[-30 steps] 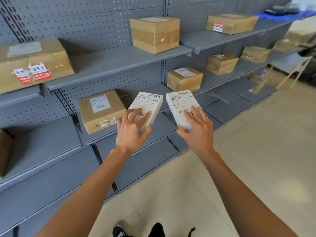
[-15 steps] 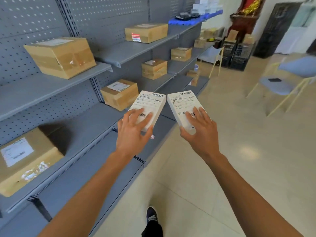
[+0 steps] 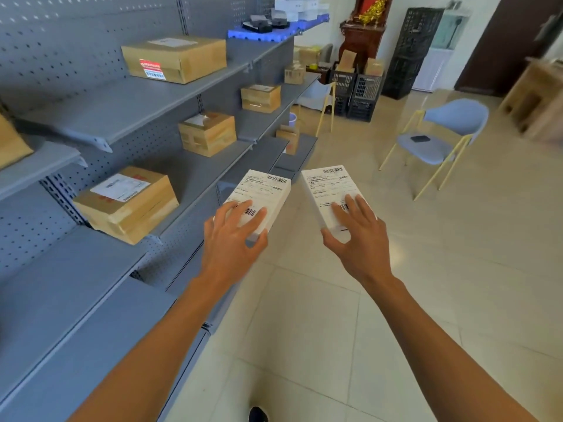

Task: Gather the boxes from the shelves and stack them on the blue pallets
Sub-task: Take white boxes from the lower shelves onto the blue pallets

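Note:
My left hand (image 3: 233,239) grips a flat white box (image 3: 265,193) with a barcode label, held out over the floor beside the grey shelves (image 3: 122,102). My right hand (image 3: 356,236) grips a second white box (image 3: 327,190) just to the right of the first, the two boxes apart by a small gap. Several brown cardboard boxes stay on the shelves at left: one low (image 3: 128,202), one in the middle (image 3: 207,132), one on the upper shelf (image 3: 176,57). A blue pallet (image 3: 274,30) lies on top of the far shelf end and carries white and dark boxes.
A blue chair with yellow legs (image 3: 441,138) stands on the tiled floor at right, a dark object on its seat. Black crates (image 3: 356,92) and a dark wooden cabinet (image 3: 362,35) stand at the far wall. My shoe (image 3: 257,415) shows at the bottom.
My view has swung right along the shelving, so the far room, chair and blue pallet have come into sight. Both hands keep the same hold on the white boxes.

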`<state>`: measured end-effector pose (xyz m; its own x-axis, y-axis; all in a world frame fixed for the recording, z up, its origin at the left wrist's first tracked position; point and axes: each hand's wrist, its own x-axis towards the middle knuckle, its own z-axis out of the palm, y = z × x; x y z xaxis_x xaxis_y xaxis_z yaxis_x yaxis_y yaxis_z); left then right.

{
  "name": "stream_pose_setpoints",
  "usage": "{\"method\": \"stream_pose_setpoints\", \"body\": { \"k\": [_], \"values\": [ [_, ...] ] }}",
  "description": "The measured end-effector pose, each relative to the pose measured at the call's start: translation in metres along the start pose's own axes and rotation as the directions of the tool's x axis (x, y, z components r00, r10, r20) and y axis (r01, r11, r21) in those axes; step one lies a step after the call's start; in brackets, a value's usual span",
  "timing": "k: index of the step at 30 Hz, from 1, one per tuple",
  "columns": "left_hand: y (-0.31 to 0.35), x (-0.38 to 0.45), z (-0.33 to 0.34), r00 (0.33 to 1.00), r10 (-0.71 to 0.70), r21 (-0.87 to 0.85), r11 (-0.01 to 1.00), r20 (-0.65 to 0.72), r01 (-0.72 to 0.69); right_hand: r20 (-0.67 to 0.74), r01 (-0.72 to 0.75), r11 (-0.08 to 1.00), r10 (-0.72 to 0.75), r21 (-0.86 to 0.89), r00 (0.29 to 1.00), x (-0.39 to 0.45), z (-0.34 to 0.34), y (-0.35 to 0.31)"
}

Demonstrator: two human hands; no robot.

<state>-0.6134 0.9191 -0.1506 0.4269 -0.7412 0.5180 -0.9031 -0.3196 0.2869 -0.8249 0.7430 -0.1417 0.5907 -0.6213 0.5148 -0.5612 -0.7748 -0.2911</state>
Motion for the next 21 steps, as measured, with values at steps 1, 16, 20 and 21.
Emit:
{"method": "stream_pose_setpoints", "body": {
  "k": [1, 16, 20, 21],
  "values": [
    [-0.002, 0.012, 0.008, 1.0, 0.015, -0.007, 1.0, 0.006, -0.015, -0.006, -0.01, 1.0, 0.01, -0.013, 1.0, 0.007, 0.003, 0.005],
    [0.04, 0.177, 0.122, 0.987, 0.158, -0.101, 0.983, 0.037, -0.153, -0.158, -0.14, 0.99, 0.137, -0.01, 0.978, 0.102, 0.038, 0.138],
    [0.06, 0.229, 0.158, 0.981, 0.185, -0.092, 0.98, 0.065, -0.178, -0.143, -0.193, 0.981, 0.191, -0.003, 0.971, 0.137, 0.045, 0.195],
    [0.067, 0.244, 0.165, 0.979, 0.188, -0.085, 0.98, 0.072, -0.182, -0.143, -0.204, 0.979, 0.202, 0.002, 0.969, 0.147, 0.046, 0.208]
  ]
}}
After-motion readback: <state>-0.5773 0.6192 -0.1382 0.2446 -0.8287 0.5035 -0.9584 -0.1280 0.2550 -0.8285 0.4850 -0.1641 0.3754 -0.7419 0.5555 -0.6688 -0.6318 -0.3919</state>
